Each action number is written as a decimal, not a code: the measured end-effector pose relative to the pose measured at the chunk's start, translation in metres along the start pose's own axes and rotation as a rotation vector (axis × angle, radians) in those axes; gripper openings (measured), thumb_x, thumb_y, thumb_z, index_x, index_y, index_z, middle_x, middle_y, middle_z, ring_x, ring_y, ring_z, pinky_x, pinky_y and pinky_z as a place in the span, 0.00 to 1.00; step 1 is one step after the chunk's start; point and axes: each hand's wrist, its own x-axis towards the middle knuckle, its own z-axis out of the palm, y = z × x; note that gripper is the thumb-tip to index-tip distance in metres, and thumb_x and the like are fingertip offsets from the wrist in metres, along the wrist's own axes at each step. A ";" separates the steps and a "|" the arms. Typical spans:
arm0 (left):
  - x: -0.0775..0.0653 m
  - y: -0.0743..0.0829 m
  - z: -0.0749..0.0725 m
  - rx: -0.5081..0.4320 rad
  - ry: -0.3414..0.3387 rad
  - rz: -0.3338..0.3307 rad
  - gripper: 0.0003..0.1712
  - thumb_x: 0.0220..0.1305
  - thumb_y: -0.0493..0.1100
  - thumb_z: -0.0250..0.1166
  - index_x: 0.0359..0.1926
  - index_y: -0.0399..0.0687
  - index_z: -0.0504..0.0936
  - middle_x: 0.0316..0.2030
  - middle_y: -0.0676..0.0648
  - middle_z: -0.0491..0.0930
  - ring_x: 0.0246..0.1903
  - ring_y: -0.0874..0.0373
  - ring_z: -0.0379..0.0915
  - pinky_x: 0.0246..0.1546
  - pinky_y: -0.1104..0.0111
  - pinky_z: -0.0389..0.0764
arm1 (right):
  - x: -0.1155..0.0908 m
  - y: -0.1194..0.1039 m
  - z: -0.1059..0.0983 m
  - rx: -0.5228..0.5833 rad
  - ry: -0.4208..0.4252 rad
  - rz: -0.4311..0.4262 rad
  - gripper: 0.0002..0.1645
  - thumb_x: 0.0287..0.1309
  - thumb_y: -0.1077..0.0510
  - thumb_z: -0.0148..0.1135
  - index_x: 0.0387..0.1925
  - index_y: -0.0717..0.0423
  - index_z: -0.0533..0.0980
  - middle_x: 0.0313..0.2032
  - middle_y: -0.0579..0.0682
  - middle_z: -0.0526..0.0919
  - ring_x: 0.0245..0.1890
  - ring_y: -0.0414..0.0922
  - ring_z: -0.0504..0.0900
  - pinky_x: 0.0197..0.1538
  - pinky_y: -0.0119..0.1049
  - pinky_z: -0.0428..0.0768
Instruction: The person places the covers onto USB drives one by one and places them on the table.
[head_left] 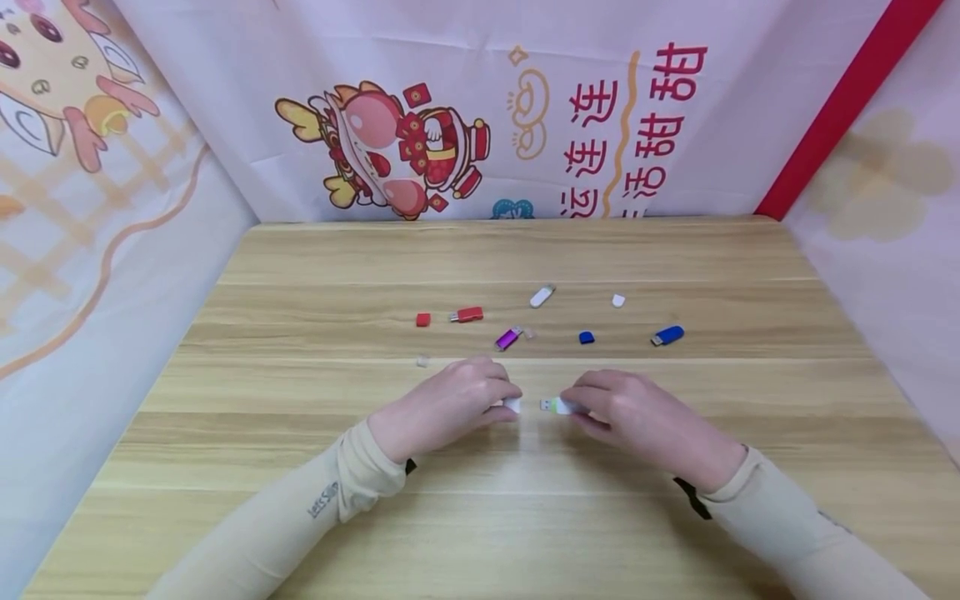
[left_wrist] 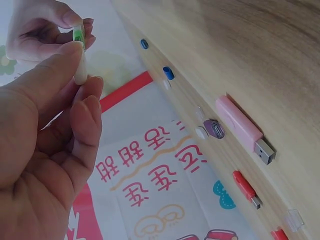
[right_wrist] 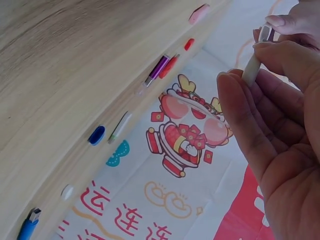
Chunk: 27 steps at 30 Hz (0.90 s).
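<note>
My left hand point(head_left: 457, 400) pinches a small white cap point(head_left: 513, 405) between thumb and fingertips. Facing it, my right hand point(head_left: 637, 412) pinches a white USB stick with a green band point(head_left: 559, 406), its metal plug pointing left at the cap. A short gap separates plug and cap in the head view. In the left wrist view a pink USB stick point(left_wrist: 240, 121) lies on the table; the left hand covers it in the head view. Just beyond the hands lie a purple USB stick point(head_left: 507, 338) and a clear cap point(head_left: 422, 362).
Farther back on the wooden table point(head_left: 300, 267) lie a red USB stick point(head_left: 468, 314), a red cap point(head_left: 423, 320), a white USB stick point(head_left: 542, 296), a white cap point(head_left: 618, 300), a blue cap point(head_left: 587, 337) and a blue USB stick point(head_left: 668, 335). Printed cloth hangs behind.
</note>
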 end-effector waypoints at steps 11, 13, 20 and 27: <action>0.001 0.001 0.000 -0.031 0.002 0.015 0.15 0.57 0.47 0.65 0.42 0.44 0.83 0.36 0.51 0.80 0.36 0.64 0.74 0.40 0.76 0.75 | 0.006 -0.004 0.002 0.014 0.001 -0.008 0.12 0.47 0.62 0.69 0.37 0.58 0.81 0.32 0.44 0.80 0.32 0.35 0.78 0.34 0.25 0.78; 0.002 0.001 0.000 -0.036 0.010 0.016 0.15 0.56 0.47 0.66 0.42 0.44 0.83 0.36 0.52 0.80 0.36 0.65 0.73 0.40 0.76 0.75 | 0.007 -0.004 0.002 0.019 0.006 -0.010 0.11 0.47 0.62 0.68 0.37 0.58 0.81 0.32 0.44 0.80 0.31 0.35 0.78 0.34 0.24 0.77; 0.003 0.003 0.002 -0.018 0.032 0.040 0.14 0.56 0.46 0.66 0.40 0.43 0.84 0.35 0.51 0.80 0.36 0.63 0.73 0.40 0.75 0.74 | 0.009 -0.006 0.003 0.032 0.004 -0.017 0.12 0.46 0.63 0.69 0.37 0.59 0.81 0.32 0.45 0.80 0.31 0.35 0.78 0.33 0.23 0.77; 0.004 0.004 0.004 -0.005 0.029 0.035 0.13 0.56 0.45 0.66 0.40 0.43 0.83 0.35 0.51 0.79 0.36 0.62 0.72 0.40 0.74 0.74 | 0.010 -0.007 0.003 0.022 -0.010 -0.022 0.13 0.46 0.62 0.69 0.37 0.59 0.81 0.32 0.45 0.80 0.31 0.35 0.77 0.34 0.23 0.77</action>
